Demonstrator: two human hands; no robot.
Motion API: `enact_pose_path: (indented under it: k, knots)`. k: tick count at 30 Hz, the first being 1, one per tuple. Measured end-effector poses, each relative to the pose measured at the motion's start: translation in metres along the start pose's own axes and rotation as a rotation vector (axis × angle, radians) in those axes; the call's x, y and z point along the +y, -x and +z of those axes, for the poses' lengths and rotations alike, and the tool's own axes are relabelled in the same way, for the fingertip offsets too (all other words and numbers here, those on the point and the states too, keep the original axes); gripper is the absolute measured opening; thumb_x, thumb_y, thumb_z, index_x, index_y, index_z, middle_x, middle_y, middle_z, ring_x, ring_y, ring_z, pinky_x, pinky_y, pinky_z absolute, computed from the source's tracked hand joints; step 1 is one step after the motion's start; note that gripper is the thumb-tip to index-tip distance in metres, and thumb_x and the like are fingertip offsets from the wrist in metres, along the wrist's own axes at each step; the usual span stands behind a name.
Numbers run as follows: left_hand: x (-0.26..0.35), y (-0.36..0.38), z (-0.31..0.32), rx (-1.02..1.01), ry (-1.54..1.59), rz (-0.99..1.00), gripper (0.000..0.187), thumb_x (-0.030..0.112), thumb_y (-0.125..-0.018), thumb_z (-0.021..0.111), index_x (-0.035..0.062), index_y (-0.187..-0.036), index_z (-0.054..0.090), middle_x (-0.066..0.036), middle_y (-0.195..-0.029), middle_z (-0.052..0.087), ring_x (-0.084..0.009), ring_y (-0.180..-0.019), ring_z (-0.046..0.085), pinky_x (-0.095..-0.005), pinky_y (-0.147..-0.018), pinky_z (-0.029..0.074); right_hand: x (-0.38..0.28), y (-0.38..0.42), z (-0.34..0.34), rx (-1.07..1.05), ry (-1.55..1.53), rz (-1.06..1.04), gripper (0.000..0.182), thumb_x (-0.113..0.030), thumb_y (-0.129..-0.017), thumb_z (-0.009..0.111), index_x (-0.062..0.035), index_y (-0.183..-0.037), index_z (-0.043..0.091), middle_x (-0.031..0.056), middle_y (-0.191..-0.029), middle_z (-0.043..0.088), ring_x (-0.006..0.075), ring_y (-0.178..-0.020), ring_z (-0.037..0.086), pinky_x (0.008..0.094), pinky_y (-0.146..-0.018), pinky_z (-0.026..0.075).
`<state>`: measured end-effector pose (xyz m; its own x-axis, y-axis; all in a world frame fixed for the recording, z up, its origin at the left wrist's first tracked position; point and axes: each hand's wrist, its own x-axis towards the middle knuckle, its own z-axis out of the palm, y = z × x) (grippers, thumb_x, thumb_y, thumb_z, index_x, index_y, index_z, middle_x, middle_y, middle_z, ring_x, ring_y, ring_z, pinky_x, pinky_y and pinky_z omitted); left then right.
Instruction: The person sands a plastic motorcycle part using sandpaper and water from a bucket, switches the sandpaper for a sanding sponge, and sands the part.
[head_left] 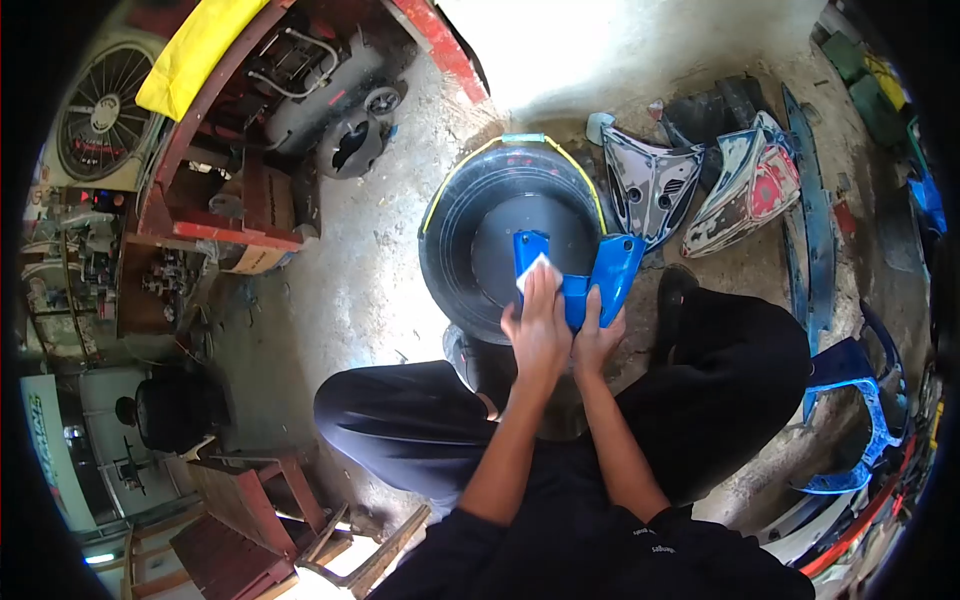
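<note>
Above a black bucket (450, 270) with a yellow handle, a glossy blue U-shaped plastic panel (614, 268) is held up. My right hand (598, 338) grips its lower right part, with the thumb lying up the near face. With fingers pressed together, my left hand (540, 330) holds a small white folded pad (543, 268) flat against the panel's left arm. Whether the pad is cloth or paper I cannot tell. The two hands are side by side, close together.
On the floor at right lie a grey fairing panel (650, 185), a red-and-white one (750, 190) and long blue strips (818, 240). A blue frame-like part (872, 440) rests lower right. A red metal stand (165, 195) is at left, a wooden bench (235, 510) lower left.
</note>
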<state>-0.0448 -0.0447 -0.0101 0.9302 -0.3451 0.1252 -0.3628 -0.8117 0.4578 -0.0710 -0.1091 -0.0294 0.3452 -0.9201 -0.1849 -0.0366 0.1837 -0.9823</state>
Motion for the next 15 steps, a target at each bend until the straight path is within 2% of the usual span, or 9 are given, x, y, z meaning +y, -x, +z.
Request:
enact_pose_path:
  k: [2, 3, 5, 6, 8, 13, 15]
  knots:
    - [-0.005, 0.014, -0.005, -0.017, 0.009, 0.044, 0.046, 0.025, -0.105, 0.046, 0.0100, -0.148, 0.048, -0.014, -0.152, 0.049, -0.0250, -0.141, 0.046, -0.0589, -0.108, 0.028, 0.005, -0.001, -0.004, -0.039, -0.021, 0.020, 0.033, -0.028, -0.098, 0.066, 0.0051, -0.101, 0.064, 0.0104, -0.090, 0.068, 0.0177, -0.080, 0.063, 0.0346, -0.073, 0.051]
    - [-0.006, 0.002, -0.002, -0.015, 0.011, 0.039, 0.046, 0.025, -0.105, 0.046, 0.0100, -0.148, 0.048, -0.014, -0.152, 0.049, -0.0250, -0.141, 0.046, -0.0589, -0.108, 0.028, 0.005, -0.001, -0.005, -0.044, -0.018, 0.019, 0.033, -0.028, -0.098, 0.066, 0.0051, -0.101, 0.064, 0.0104, -0.090, 0.068, 0.0177, -0.080, 0.063, 0.0346, -0.073, 0.051]
    - [-0.014, -0.045, 0.006, -0.054, -0.002, -0.021, 0.047, 0.028, -0.105, 0.046, 0.0114, -0.149, 0.048, -0.009, -0.154, 0.048, -0.0203, -0.140, 0.047, -0.0529, -0.107, 0.030, 0.005, 0.003, -0.005, -0.063, -0.059, 0.060, 0.032, -0.029, -0.099, 0.066, 0.0028, -0.102, 0.065, 0.0074, -0.090, 0.068, 0.0148, -0.079, 0.062, 0.0324, -0.073, 0.051]
    - [-0.021, -0.069, 0.010, -0.050, -0.003, -0.021, 0.047, 0.028, -0.105, 0.046, 0.0114, -0.149, 0.048, -0.009, -0.154, 0.048, -0.0203, -0.140, 0.047, -0.0529, -0.107, 0.030, 0.004, 0.003, -0.004, -0.068, -0.084, 0.075, 0.032, -0.030, -0.099, 0.066, 0.0016, -0.103, 0.065, 0.0059, -0.090, 0.067, 0.0134, -0.078, 0.061, 0.0312, -0.073, 0.051]
    - [-0.028, -0.104, 0.022, -0.222, 0.071, -0.290, 0.047, 0.030, -0.105, 0.044, 0.0120, -0.149, 0.048, -0.009, -0.152, 0.050, -0.0214, -0.139, 0.048, -0.0531, -0.107, 0.031, 0.004, 0.003, -0.003, -0.054, -0.054, 0.032, 0.032, -0.030, -0.099, 0.066, 0.0015, -0.102, 0.065, 0.0058, -0.090, 0.067, 0.0136, -0.078, 0.061, 0.0315, -0.073, 0.051]
    - [-0.013, -0.004, 0.003, -0.082, 0.121, -0.064, 0.047, 0.028, -0.105, 0.046, 0.0120, -0.150, 0.047, -0.009, -0.153, 0.049, -0.0219, -0.141, 0.046, -0.0535, -0.109, 0.029, -0.005, 0.003, 0.000, 0.006, -0.041, -0.038, 0.031, -0.030, -0.099, 0.065, 0.0013, -0.101, 0.065, 0.0060, -0.089, 0.068, 0.0141, -0.079, 0.061, 0.0319, -0.075, 0.050]
    - [-0.009, 0.020, -0.011, -0.077, -0.007, 0.016, 0.047, 0.027, -0.105, 0.047, 0.0131, -0.150, 0.046, -0.009, -0.155, 0.047, -0.0214, -0.142, 0.045, -0.0538, -0.109, 0.029, -0.004, 0.002, -0.003, -0.023, -0.036, 0.009, 0.031, -0.029, -0.099, 0.066, 0.0017, -0.101, 0.065, 0.0072, -0.091, 0.068, 0.0144, -0.080, 0.061, 0.0320, -0.075, 0.050]
